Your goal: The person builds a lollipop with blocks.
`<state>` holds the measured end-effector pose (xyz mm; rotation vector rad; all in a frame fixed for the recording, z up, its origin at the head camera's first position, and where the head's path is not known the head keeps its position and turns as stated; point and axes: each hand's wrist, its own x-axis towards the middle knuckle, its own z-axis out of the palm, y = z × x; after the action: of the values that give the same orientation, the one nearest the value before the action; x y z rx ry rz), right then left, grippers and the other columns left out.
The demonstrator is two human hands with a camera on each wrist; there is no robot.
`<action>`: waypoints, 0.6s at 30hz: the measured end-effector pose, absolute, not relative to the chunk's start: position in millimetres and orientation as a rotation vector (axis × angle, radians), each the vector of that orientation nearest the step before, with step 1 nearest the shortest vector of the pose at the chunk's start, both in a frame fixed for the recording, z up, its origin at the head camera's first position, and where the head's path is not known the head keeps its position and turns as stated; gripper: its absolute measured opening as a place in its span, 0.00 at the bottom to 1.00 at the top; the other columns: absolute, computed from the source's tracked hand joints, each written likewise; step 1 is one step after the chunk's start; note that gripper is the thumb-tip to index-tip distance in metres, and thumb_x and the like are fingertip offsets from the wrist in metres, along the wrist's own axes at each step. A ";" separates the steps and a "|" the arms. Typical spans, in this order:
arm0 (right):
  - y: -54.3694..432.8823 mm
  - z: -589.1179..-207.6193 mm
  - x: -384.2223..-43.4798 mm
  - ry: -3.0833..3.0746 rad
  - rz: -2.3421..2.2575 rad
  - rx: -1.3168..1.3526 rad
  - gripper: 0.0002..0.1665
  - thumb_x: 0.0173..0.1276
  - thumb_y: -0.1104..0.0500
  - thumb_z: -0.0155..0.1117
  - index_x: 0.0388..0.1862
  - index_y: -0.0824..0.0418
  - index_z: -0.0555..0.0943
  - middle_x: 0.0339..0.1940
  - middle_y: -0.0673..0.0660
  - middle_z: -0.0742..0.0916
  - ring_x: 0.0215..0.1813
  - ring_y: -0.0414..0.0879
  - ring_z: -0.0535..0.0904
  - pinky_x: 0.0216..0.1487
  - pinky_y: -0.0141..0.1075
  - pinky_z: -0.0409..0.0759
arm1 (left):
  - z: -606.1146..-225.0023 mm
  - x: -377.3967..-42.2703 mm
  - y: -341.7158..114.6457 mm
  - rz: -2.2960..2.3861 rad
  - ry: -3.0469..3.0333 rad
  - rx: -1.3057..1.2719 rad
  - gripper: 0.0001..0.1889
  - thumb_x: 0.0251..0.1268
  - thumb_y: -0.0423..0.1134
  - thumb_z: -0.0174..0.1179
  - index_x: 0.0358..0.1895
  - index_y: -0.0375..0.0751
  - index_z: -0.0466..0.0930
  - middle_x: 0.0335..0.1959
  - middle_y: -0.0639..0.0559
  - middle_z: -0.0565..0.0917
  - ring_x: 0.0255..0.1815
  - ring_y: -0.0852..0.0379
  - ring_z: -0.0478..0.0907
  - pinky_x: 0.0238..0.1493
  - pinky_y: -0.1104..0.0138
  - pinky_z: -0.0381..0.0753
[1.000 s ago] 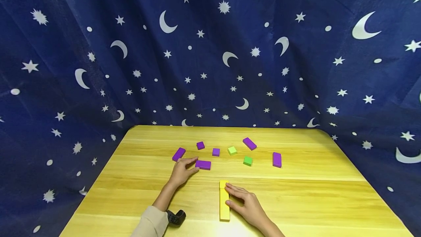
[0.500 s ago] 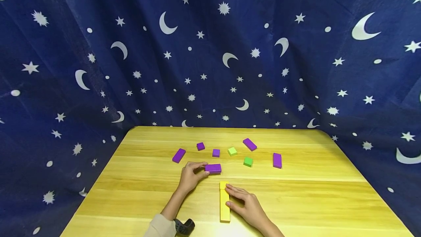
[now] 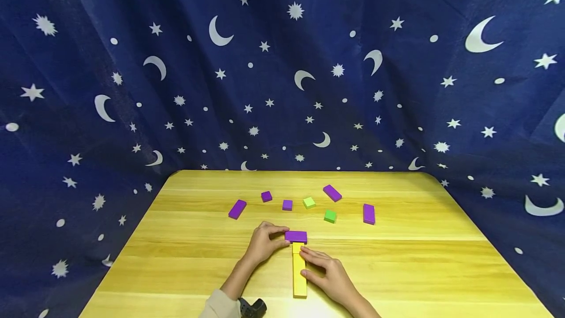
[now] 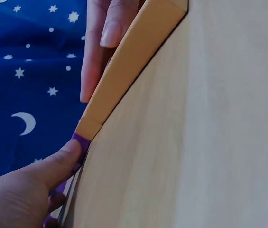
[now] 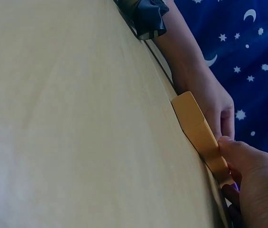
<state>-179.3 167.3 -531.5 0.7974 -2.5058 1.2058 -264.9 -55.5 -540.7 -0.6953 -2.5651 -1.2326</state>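
In the head view my left hand point(image 3: 263, 245) pinches a purple rectangular block point(image 3: 295, 236) by its left end. The block lies crosswise at the far end of a yellow row. That row is a long yellow block point(image 3: 299, 278) with a small yellow block point(image 3: 297, 248) at its far end. My right hand point(image 3: 328, 274) rests its fairly straight fingers and thumb against the row's right side. In the left wrist view the purple block point(image 4: 80, 142) sits right at the end of the yellow row, under my left thumb.
Farther back lie a purple block point(image 3: 237, 209), small purple cubes point(image 3: 267, 196), a light green cube point(image 3: 309, 202), a green cube point(image 3: 330, 216) and two more purple blocks point(image 3: 368, 214) at right. A starry curtain point(image 3: 282, 87) hangs behind the wooden table point(image 3: 419, 269).
My left hand has taken hold of the purple block and carried it right and nearer, to the far end of the yellow row. The right hand stays against the yellow blocks.
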 end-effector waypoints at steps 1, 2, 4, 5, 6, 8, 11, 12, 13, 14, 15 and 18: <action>167.1 -531.6 -179.5 -2.502 1.209 0.802 0.25 0.60 0.50 0.65 0.55 0.57 0.79 0.59 0.46 0.78 0.58 0.47 0.74 0.55 0.44 0.74 | -541.6 -265.6 -56.9 -1.221 -2.561 -0.717 0.21 0.48 0.52 0.68 0.47 0.50 0.84 0.37 0.61 0.81 0.41 0.61 0.71 0.42 0.65 0.73; 166.8 -531.6 -179.8 -2.500 1.215 0.806 0.25 0.60 0.50 0.65 0.55 0.58 0.79 0.59 0.47 0.78 0.58 0.47 0.74 0.55 0.44 0.74 | -542.4 -266.1 -58.2 -1.215 -2.553 -0.737 0.22 0.49 0.52 0.67 0.49 0.49 0.83 0.38 0.61 0.82 0.41 0.61 0.72 0.42 0.65 0.73; 166.3 -531.2 -180.0 -2.498 1.214 0.810 0.25 0.60 0.50 0.65 0.55 0.58 0.79 0.59 0.47 0.78 0.58 0.47 0.74 0.56 0.44 0.74 | -543.5 -267.4 -60.3 -1.198 -2.535 -0.773 0.23 0.49 0.52 0.67 0.50 0.48 0.82 0.40 0.61 0.83 0.42 0.61 0.72 0.44 0.65 0.74; 166.2 -530.9 -180.0 -2.499 1.211 0.809 0.25 0.60 0.50 0.65 0.55 0.58 0.79 0.58 0.48 0.78 0.58 0.47 0.74 0.56 0.44 0.73 | -543.5 -267.7 -60.9 -1.187 -2.523 -0.792 0.23 0.50 0.51 0.67 0.50 0.48 0.82 0.41 0.60 0.83 0.42 0.61 0.73 0.44 0.64 0.74; 166.1 -530.4 -180.0 -2.499 1.209 0.809 0.25 0.60 0.50 0.65 0.55 0.58 0.79 0.58 0.48 0.78 0.58 0.47 0.74 0.56 0.44 0.73 | -543.5 -268.1 -61.1 -1.181 -2.514 -0.806 0.22 0.51 0.51 0.66 0.50 0.48 0.82 0.42 0.60 0.83 0.43 0.61 0.73 0.44 0.64 0.74; 166.1 -529.2 -179.6 -2.499 1.209 0.806 0.25 0.60 0.50 0.65 0.55 0.59 0.79 0.58 0.49 0.79 0.58 0.47 0.74 0.56 0.44 0.73 | -543.4 -268.7 -61.2 -1.167 -2.501 -0.825 0.20 0.52 0.51 0.66 0.48 0.50 0.83 0.43 0.60 0.83 0.43 0.61 0.73 0.45 0.64 0.74; 166.5 -527.7 -179.0 -2.510 1.214 0.794 0.25 0.60 0.50 0.65 0.55 0.59 0.80 0.58 0.49 0.79 0.58 0.48 0.74 0.55 0.45 0.73 | -543.3 -268.8 -60.4 -1.152 -2.504 -0.837 0.18 0.52 0.51 0.65 0.46 0.51 0.84 0.43 0.61 0.83 0.43 0.62 0.73 0.45 0.65 0.73; 166.6 -527.4 -178.9 -2.515 1.217 0.792 0.25 0.60 0.49 0.65 0.55 0.59 0.80 0.58 0.49 0.79 0.58 0.48 0.74 0.56 0.45 0.73 | -543.6 -268.9 -60.2 -1.152 -2.508 -0.836 0.18 0.52 0.52 0.65 0.46 0.52 0.84 0.42 0.61 0.83 0.43 0.62 0.73 0.45 0.65 0.73; 166.7 -527.3 -178.8 -2.521 1.216 0.788 0.25 0.60 0.49 0.65 0.55 0.59 0.80 0.58 0.48 0.78 0.58 0.47 0.74 0.56 0.45 0.73 | -543.5 -268.7 -60.1 -1.152 -2.512 -0.833 0.18 0.52 0.52 0.65 0.46 0.52 0.84 0.42 0.62 0.83 0.43 0.62 0.73 0.45 0.65 0.73; 166.8 -527.3 -178.8 -2.526 1.217 0.787 0.25 0.60 0.49 0.65 0.55 0.59 0.79 0.58 0.48 0.78 0.58 0.47 0.74 0.56 0.45 0.73 | -543.3 -268.5 -59.9 -1.152 -2.516 -0.830 0.18 0.51 0.52 0.65 0.46 0.52 0.84 0.42 0.62 0.83 0.43 0.62 0.73 0.45 0.65 0.73; 166.8 -527.4 -178.8 -2.530 1.217 0.785 0.26 0.60 0.49 0.65 0.55 0.59 0.79 0.58 0.48 0.78 0.59 0.47 0.74 0.56 0.45 0.73 | -543.2 -268.4 -59.8 -1.152 -2.520 -0.826 0.18 0.51 0.52 0.65 0.46 0.52 0.84 0.42 0.62 0.83 0.43 0.62 0.73 0.45 0.65 0.73; 166.8 -528.1 -179.0 -2.528 1.220 0.787 0.26 0.60 0.49 0.65 0.55 0.59 0.80 0.58 0.48 0.78 0.58 0.47 0.74 0.56 0.45 0.73 | -542.2 -267.8 -59.8 -1.151 -2.527 -0.819 0.18 0.51 0.51 0.66 0.46 0.51 0.84 0.42 0.62 0.83 0.43 0.62 0.72 0.46 0.65 0.73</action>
<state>-179.0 166.8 -528.1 0.7869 -2.5278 1.2203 -267.8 -59.8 -542.2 -0.8193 -2.5274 -1.1511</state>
